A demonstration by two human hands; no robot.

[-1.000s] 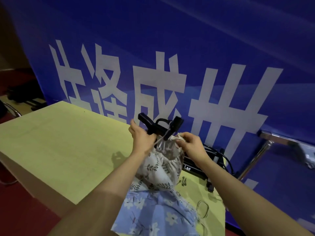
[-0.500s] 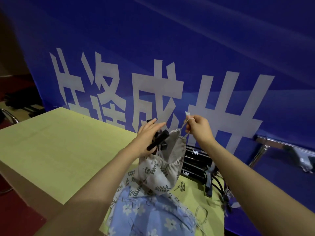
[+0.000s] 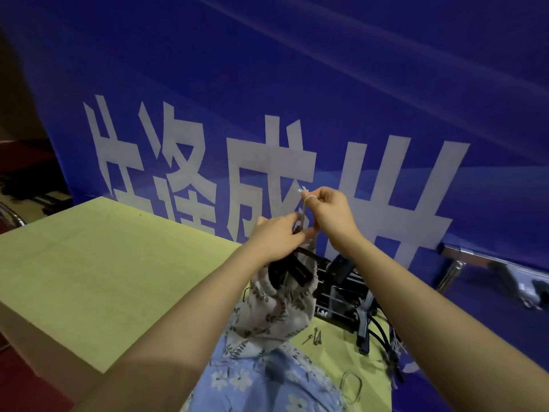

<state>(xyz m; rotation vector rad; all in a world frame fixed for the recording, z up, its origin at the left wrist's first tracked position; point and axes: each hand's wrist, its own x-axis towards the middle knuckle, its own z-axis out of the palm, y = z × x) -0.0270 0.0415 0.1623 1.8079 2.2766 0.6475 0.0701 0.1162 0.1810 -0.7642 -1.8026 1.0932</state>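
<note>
Pouch, of pale leaf-print cloth, stands upright on the table near its far edge, toward the right end, with its mouth gathered. A black clip sticks out of the mouth. The right hand is raised above the pouch and pinches the top of the white cord, which is looped over the forefinger and runs taut down to the mouth. The left hand sits just above the mouth, thumb and forefinger closed on the cord lower down; the blur hides the finer grip. Blue floral cloth lies at the near edge, touching the pouch's base. A black rack stands just right of the pouch, against the blue banner.
</note>
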